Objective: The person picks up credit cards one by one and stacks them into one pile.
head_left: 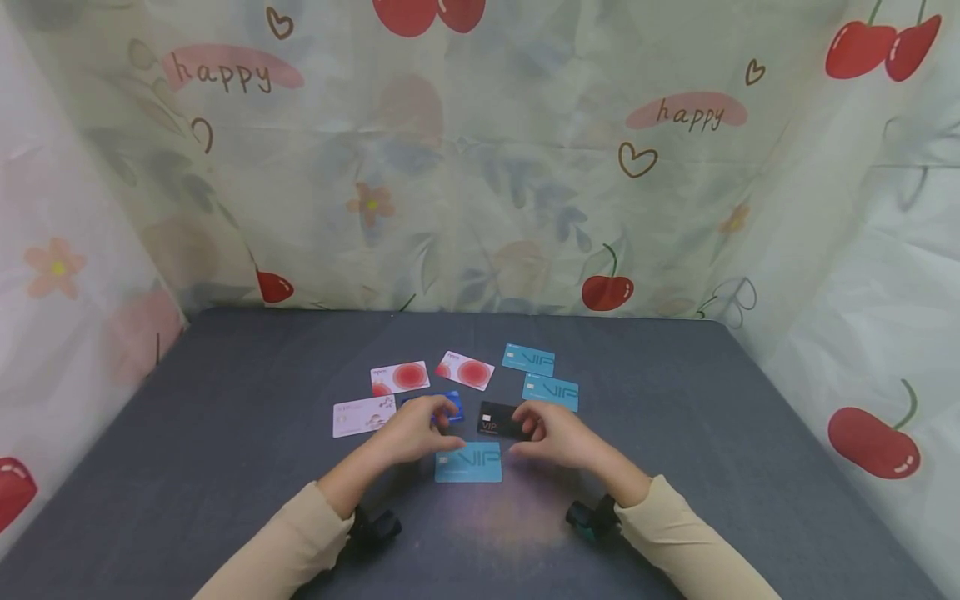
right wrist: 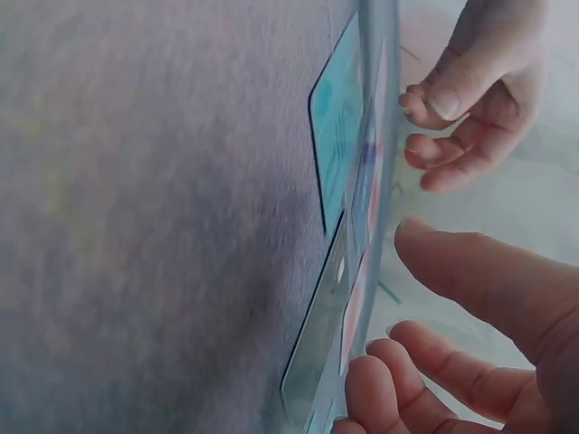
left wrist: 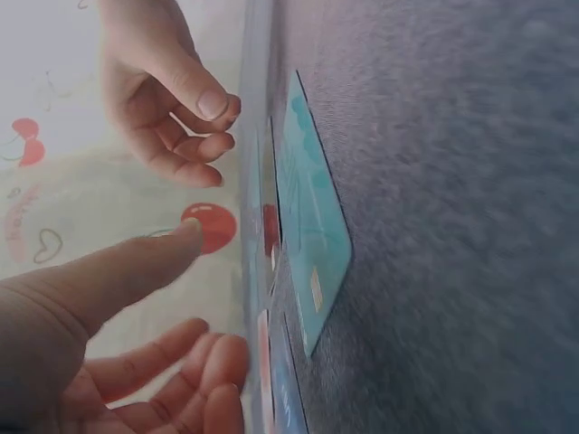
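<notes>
My left hand (head_left: 418, 429) hovers over the table with loosely bent fingers and thumb apart, holding nothing. It partly covers a dark blue card (head_left: 459, 408), and its thumb overlaps the corner of a light blue VIP card (head_left: 468, 468) lying flat in front. Opposite, my right hand (head_left: 558, 435) is held the same way, fingers relaxed and no object between them. Its fingertips overlap the right end of a black VIP card (head_left: 493, 419). Both wrist views show a gap between thumb and fingers, above the light blue card (left wrist: 312, 217) and the black card (right wrist: 317, 325).
Further back lie two white cards with red circles, one on the left (head_left: 401, 377) and one in the middle (head_left: 465, 370). Two more light blue VIP cards, one farther (head_left: 528, 359) and one nearer (head_left: 551, 391), lie right. A pale pink card (head_left: 363, 416) is leftmost on the dark table (head_left: 225, 433).
</notes>
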Action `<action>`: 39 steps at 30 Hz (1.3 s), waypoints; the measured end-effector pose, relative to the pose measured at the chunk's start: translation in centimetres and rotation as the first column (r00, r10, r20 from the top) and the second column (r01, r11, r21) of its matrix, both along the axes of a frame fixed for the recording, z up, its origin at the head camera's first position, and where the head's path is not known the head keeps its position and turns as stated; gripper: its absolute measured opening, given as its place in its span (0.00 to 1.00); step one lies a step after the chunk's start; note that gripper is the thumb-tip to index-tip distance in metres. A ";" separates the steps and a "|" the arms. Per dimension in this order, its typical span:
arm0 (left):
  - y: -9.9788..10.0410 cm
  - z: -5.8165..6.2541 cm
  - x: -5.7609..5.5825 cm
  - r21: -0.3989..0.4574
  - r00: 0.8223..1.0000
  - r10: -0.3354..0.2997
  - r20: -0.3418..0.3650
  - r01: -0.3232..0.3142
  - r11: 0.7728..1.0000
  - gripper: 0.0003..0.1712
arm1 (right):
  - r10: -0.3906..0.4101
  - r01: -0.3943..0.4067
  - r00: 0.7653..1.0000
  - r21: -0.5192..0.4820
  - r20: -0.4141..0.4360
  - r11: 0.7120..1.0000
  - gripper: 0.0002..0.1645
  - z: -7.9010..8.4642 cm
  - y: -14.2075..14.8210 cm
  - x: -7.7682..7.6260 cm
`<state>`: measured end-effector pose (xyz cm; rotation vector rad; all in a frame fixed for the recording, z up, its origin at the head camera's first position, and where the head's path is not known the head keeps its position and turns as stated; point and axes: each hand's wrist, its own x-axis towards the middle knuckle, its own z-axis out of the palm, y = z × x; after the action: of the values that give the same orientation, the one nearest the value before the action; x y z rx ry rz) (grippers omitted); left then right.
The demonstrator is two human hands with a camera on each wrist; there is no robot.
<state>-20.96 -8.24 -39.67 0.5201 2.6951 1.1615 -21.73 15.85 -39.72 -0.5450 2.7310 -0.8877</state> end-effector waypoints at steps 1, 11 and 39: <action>0.1 -0.1 -0.2 0.008 1.000 -0.014 -0.003 0.014 1.000 0.26 | -0.008 0.008 1.000 -0.002 -0.003 1.000 0.25 0.0 0.1 0.0; 1.2 -0.3 -2.0 0.060 0.997 -0.081 -0.019 0.082 0.995 0.24 | -0.061 0.060 0.998 -0.033 -0.010 0.998 0.26 -0.3 1.6 -0.9; 2.7 -0.9 -5.2 -0.047 0.987 -0.123 0.102 0.128 0.991 0.29 | -0.143 0.141 0.984 0.033 0.104 0.990 0.30 -1.1 2.3 -2.8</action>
<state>-26.20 -5.51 -40.61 0.5983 2.5616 1.0503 -24.54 18.12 -40.82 -0.2917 2.7065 -0.8856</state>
